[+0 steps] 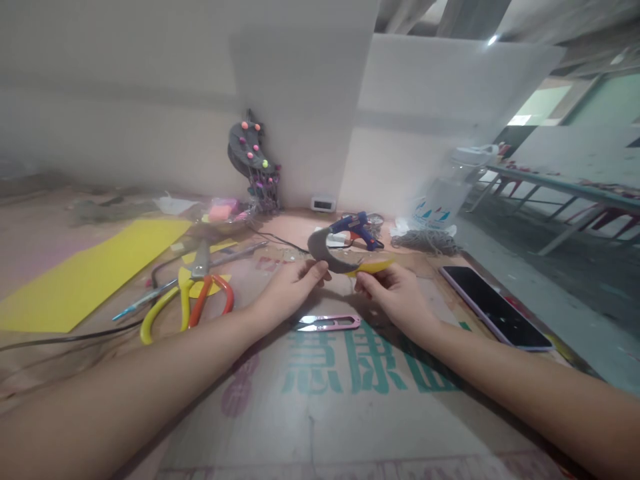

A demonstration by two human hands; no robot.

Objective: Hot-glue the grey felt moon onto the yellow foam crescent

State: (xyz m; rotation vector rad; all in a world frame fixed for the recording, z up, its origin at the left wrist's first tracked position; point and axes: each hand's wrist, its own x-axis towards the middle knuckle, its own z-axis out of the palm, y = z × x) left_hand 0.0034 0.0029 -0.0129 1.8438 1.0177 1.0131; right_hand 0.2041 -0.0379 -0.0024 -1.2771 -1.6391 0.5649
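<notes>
A curved crescent piece (327,250), grey along one part and yellow at its right end, is held up between my two hands. My left hand (300,279) pinches its lower grey edge between thumb and fingers. At the yellow end, my right hand (393,290) has thumb and fingertips closed on it. Just below lie pink-handled thread snips (333,323) on the printed cardboard (320,427). Behind the crescent rests a blue glue gun (357,229). Large scissors (200,267) with yellow and orange handles stand left of my left hand.
Yellow sheet (95,277) and a blue pen (143,300) are at left. A phone (493,307) lies at right. Against the back wall hangs a grey crescent ornament (247,150) with coloured balls. Grey yarn (425,240) sits before a plastic container (440,200); a small white clock-like device (323,204) stands behind.
</notes>
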